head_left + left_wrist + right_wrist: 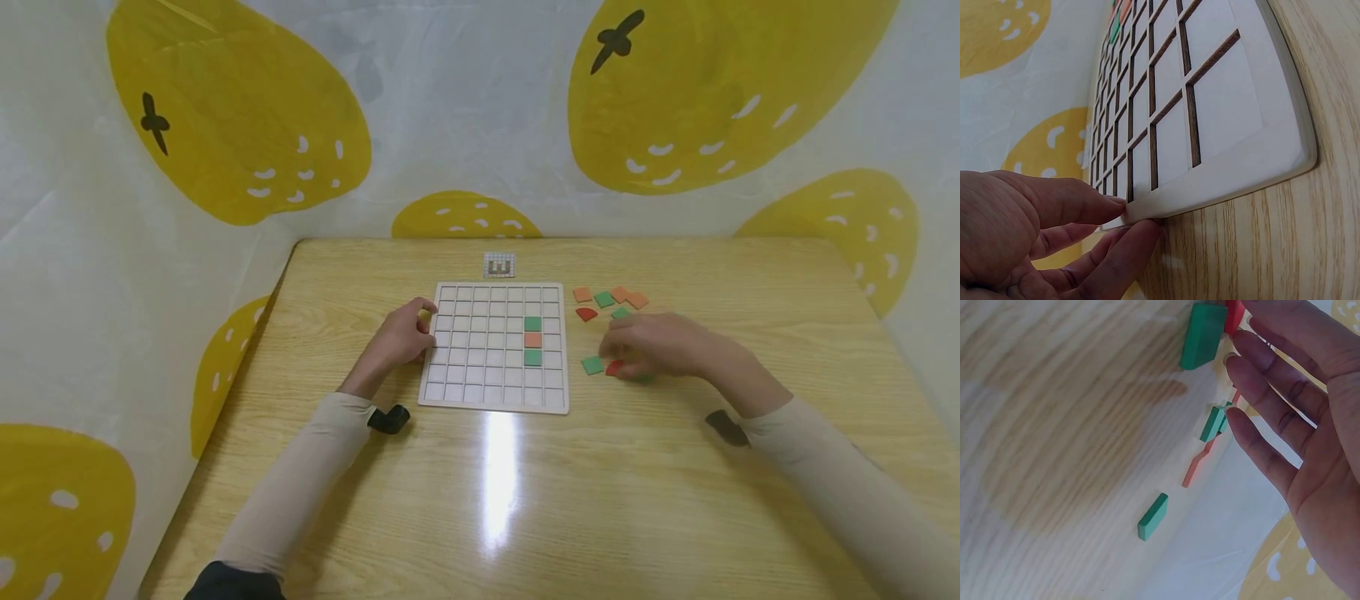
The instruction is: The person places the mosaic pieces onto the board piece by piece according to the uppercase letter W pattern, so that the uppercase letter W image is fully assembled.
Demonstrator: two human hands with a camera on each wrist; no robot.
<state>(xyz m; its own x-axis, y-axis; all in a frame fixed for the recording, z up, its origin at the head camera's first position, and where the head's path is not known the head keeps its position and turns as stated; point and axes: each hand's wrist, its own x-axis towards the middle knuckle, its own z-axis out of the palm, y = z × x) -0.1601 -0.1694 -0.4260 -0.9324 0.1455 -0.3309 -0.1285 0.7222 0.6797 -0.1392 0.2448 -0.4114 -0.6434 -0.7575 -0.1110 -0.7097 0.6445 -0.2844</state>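
Observation:
A white square grid board [492, 407] lies on the table, with green tiles [532, 323] above and below an orange tile [532, 340] in one column near its right side. My left hand [403, 333] holds the board's left edge, thumb on the rim and fingers along the side, as the left wrist view shows. Over the loose pieces right of the board hovers my right hand [652, 343], slightly blurred, its fingers loosely bent. A red piece [1233, 315] and a green tile [1204, 337] lie close to its fingertips. Nothing visible is held there; the hand hides some pieces.
A small pattern card [499, 265] lies beyond the board. Loose orange tiles [582, 295], a red quarter-round piece [587, 314] and several green tiles [592, 365] lie right of the board. A lemon-print cloth [465, 125] hangs behind the wooden table [360, 517].

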